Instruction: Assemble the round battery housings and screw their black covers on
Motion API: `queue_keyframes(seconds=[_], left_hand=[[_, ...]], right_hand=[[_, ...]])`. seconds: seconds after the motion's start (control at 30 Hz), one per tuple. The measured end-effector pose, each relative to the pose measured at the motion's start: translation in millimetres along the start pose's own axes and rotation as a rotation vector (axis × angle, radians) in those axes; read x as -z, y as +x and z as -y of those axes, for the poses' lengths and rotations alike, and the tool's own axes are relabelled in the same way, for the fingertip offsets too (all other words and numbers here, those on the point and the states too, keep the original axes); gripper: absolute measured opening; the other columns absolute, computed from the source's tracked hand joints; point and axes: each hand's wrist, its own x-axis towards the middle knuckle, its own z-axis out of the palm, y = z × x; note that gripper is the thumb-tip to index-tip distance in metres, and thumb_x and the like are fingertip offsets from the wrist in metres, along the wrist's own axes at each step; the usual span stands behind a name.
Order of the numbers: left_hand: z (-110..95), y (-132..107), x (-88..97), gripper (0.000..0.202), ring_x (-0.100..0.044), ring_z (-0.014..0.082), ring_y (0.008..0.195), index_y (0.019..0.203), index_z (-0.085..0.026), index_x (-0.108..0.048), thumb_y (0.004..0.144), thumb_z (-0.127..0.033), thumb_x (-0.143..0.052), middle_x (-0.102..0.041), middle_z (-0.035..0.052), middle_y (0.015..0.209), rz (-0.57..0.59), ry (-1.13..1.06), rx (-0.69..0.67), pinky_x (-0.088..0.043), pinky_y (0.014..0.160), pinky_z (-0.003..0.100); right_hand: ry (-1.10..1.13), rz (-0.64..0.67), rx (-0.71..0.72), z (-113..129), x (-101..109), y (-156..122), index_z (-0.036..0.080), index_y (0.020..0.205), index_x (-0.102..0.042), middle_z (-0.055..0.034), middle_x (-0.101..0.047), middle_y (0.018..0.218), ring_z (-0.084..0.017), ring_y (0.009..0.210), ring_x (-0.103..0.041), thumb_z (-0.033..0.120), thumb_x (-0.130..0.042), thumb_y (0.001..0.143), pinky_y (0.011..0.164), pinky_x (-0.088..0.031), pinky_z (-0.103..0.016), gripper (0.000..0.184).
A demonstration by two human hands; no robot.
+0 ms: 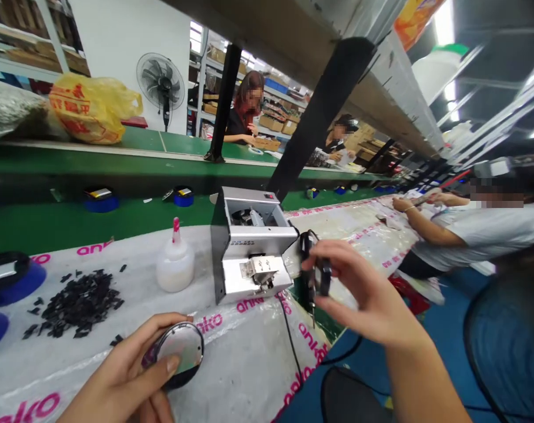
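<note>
Disc (181,346) sits clasped in my left hand (126,370) at 7 o'clock over the tabletop (244,376); my right hand (363,288) pinches a small black part (308,258) at 4 o'clock. Both seem light and stiff; the disc's glossy face looks slippery, so hold by the rim.

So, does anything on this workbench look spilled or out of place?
Yes: small black pieces lie heaped and scattered on the printed plastic sheet, in no container, near the white squeeze bottle, so they look spilled.

Head-worn view, forward-down, seemingly tilted
</note>
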Motion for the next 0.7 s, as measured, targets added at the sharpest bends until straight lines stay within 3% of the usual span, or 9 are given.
queue_keyframes(seconds=[0.07, 0.17, 0.27, 0.33, 0.43, 0.5, 0.53, 0.6, 0.7], left_hand=[[0.2, -2.0, -0.3, 0.069, -0.067, 0.0173, 0.04, 0.125, -0.024, -0.051, 0.07, -0.053, -0.082, -0.078, 0.0062, 0.087, 0.007, -0.028, -0.023, -0.051, 0.036, 0.022], [-0.6, -6.0, -0.4, 0.058, -0.069, 0.0173, 0.044, 0.124, -0.022, -0.05, 0.077, -0.042, -0.077, -0.077, 0.0061, 0.091, 0.041, -0.048, -0.047, -0.053, 0.039, 0.021], [-1.0, -8.1, 0.3, 0.053, -0.07, 0.0163, 0.046, 0.124, -0.021, -0.048, 0.08, -0.036, -0.074, -0.076, 0.0063, 0.092, 0.071, -0.071, -0.057, -0.054, 0.042, 0.022], [-0.4, -7.9, 1.1, 0.051, -0.069, 0.0152, 0.046, 0.123, -0.021, -0.048, 0.08, -0.035, -0.072, -0.075, 0.0064, 0.095, 0.085, -0.087, -0.072, -0.054, 0.042, 0.022], [1.0, -6.4, 2.1, 0.05, -0.069, 0.0146, 0.046, 0.124, -0.022, -0.047, 0.081, -0.036, -0.069, -0.074, 0.006, 0.096, 0.116, -0.075, -0.084, -0.054, 0.042, 0.022], [1.6, -6.0, 2.5, 0.048, -0.069, 0.014, 0.046, 0.124, -0.021, -0.047, 0.082, -0.037, -0.067, -0.073, 0.0059, 0.096, 0.125, -0.054, -0.091, -0.054, 0.042, 0.022], [1.7, -6.3, 2.5, 0.048, -0.068, 0.0138, 0.046, 0.124, -0.021, -0.047, 0.083, -0.037, -0.066, -0.073, 0.0055, 0.094, 0.126, -0.046, -0.097, -0.054, 0.042, 0.022], [1.6, -7.4, 2.3, 0.048, -0.067, 0.0137, 0.046, 0.124, -0.021, -0.048, 0.083, -0.037, -0.066, -0.073, 0.0048, 0.091, 0.121, -0.042, -0.103, -0.054, 0.042, 0.022], [1.0, -9.8, 0.7, 0.046, -0.068, 0.0145, 0.046, 0.123, -0.022, -0.048, 0.083, -0.035, -0.065, -0.073, 0.0036, 0.087, 0.105, -0.044, -0.092, -0.054, 0.043, 0.023]], right_hand=[[0.173, 0.003, 0.047, 26.2, -31.8, -13.8, 0.034, 0.133, -0.052, -0.0088, -0.05, 0.131, -0.03, 0.119, -0.057, 0.018, -0.069, 0.085, 0.093, -0.056, -0.043, 0.054], [0.381, -0.113, -0.001, 52.2, -83.9, -20.0, 0.032, 0.125, -0.055, -0.0068, -0.055, 0.117, -0.025, 0.101, -0.062, 0.018, -0.076, 0.08, 0.081, -0.057, -0.036, 0.052], [0.333, -0.277, -0.126, 66.3, -123.8, -15.2, 0.028, 0.099, -0.062, -0.0001, -0.059, 0.09, -0.015, 0.078, -0.059, 0.02, -0.078, 0.082, 0.066, -0.052, -0.023, 0.025], [0.305, -0.292, -0.158, 70.6, -140.6, -11.6, 0.025, 0.083, -0.06, 0.0029, -0.055, 0.076, -0.012, 0.07, -0.055, 0.016, -0.073, 0.085, 0.062, -0.049, -0.018, 0.017], [0.419, -0.231, -0.181, 70.4, -156.5, -11.3, 0.025, 0.086, -0.054, 0.0008, -0.059, 0.089, -0.012, 0.077, -0.058, 0.018, -0.063, 0.093, 0.067, -0.051, -0.019, 0.013], [0.486, -0.168, -0.197, 67.4, -162.7, -13.9, 0.028, 0.103, -0.052, -0.0025, -0.06, 0.11, -0.013, 0.082, -0.061, 0.02, -0.052, 0.099, 0.073, -0.054, -0.023, 0.009], [0.491, -0.134, -0.214, 65.8, -164.1, -15.3, 0.031, 0.115, -0.051, -0.0037, -0.059, 0.116, -0.013, 0.084, -0.062, 0.022, -0.049, 0.101, 0.075, -0.054, -0.025, 0.017], [0.504, -0.085, -0.257, 63.8, -162.7, -17.2, 0.035, 0.129, -0.048, -0.0043, -0.059, 0.114, -0.014, 0.085, -0.062, 0.026, -0.05, 0.102, 0.075, -0.054, -0.026, 0.028], [0.768, 0.045, -0.321, 64.5, -152.0, -20.7, 0.035, 0.126, -0.052, -0.0047, -0.058, 0.107, -0.017, 0.081, -0.061, 0.042, -0.061, 0.096, 0.062, -0.053, -0.024, 0.032]])
